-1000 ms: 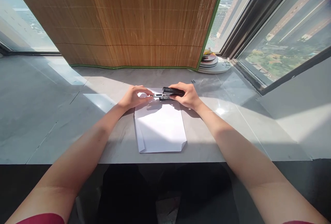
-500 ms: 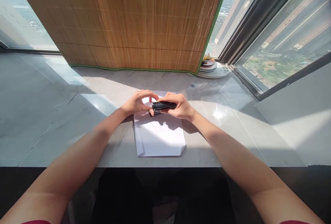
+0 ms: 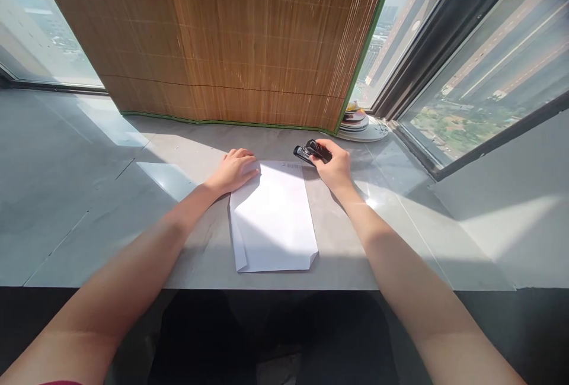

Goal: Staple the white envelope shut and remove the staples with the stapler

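Note:
A stack of white paper [image 3: 275, 219] lies on the grey counter, with a fold along its left side and a bent lower right corner. My left hand [image 3: 233, 172] rests on the upper left corner of the paper, its fingers stretched out and holding nothing. Beyond the paper's upper right corner, my right hand [image 3: 335, 163] grips a black stapler [image 3: 306, 153] between thumb and fingers. The stapler's front end points left, and its two arms look spread apart. Whether it touches the counter I cannot tell.
A bamboo blind [image 3: 231, 47] with a green border hangs at the back of the counter. Stacked plates [image 3: 355, 124] stand by its lower right corner, near the window frame [image 3: 413, 142]. The counter's front edge [image 3: 275, 289] runs close to my body.
My right hand has carried the stapler from above the paper up and to the right. The left hand has come off the stapler and settled onto the paper's corner.

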### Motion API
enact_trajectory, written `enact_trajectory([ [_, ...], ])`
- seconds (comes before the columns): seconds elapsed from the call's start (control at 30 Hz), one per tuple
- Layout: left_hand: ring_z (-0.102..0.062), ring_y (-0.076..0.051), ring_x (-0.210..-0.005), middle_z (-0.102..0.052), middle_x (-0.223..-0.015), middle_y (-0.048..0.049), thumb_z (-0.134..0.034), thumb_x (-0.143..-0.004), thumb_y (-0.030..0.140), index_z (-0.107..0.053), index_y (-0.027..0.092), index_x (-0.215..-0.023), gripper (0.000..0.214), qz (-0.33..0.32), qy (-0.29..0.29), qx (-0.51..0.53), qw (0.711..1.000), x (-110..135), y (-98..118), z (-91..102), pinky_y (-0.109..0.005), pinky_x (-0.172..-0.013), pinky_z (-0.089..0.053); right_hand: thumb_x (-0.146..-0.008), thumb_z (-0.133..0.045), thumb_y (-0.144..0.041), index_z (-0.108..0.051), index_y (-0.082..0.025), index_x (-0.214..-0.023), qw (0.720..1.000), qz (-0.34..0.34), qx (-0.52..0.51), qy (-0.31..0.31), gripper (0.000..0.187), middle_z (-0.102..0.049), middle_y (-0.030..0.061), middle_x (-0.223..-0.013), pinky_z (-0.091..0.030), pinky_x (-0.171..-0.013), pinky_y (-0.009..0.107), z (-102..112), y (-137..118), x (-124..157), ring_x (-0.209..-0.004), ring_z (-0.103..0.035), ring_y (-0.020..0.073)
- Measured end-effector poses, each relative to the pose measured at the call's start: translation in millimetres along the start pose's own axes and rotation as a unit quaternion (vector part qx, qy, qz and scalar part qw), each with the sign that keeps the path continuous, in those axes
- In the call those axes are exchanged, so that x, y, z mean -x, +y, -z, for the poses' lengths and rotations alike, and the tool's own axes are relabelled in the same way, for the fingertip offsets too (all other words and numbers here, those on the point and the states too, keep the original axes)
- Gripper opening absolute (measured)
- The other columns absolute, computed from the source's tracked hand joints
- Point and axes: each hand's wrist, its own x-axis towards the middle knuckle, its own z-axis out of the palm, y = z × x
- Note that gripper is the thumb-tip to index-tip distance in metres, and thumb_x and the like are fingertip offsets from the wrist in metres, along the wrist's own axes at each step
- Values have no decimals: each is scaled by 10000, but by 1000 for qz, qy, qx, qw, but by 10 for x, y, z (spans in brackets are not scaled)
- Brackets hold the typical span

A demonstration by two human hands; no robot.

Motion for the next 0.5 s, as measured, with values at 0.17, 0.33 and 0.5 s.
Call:
enact_trajectory([
  [0.17, -620, -358, -1213, -711, -1321, -131, -693, -952, 377, -749, 227, -1217, 309, 10, -20, -7, 1000, 19, 33, 58, -530, -1082, -473, -839, -746, -171, -806, -200, -1226, 995, 53, 66, -61, 392, -832, 109, -1181, -608, -1013, 492, -36, -36, 61, -1041, -773, 315],
  [0.33, -606, -346, -1248, -690, -1328, -119, -656, -973, 352, -716, 222, -1228, 293, 26, -37, -22, 999, 28, 104, 91, -502, -1090, -453, -935, -702, -165, -753, -230, -1346, 962, 180, 105, -177, 419, -818, 111, -1226, -574, -959, 483, -51, -242, 142, -1062, -755, 314],
  [0.5, -607, -345, -1246, -690, -1300, -121, -664, -988, 362, -718, 216, -1188, 253, 28, -29, -25, 999, 33, 130, 84, -504, -1081, -454, -1005, -676, -218, -699, -244, -1434, 909, 284, 60, -298, 431, -817, 105, -1165, -570, -910, 450, -220, -538, 382, -1023, -742, 289],
])
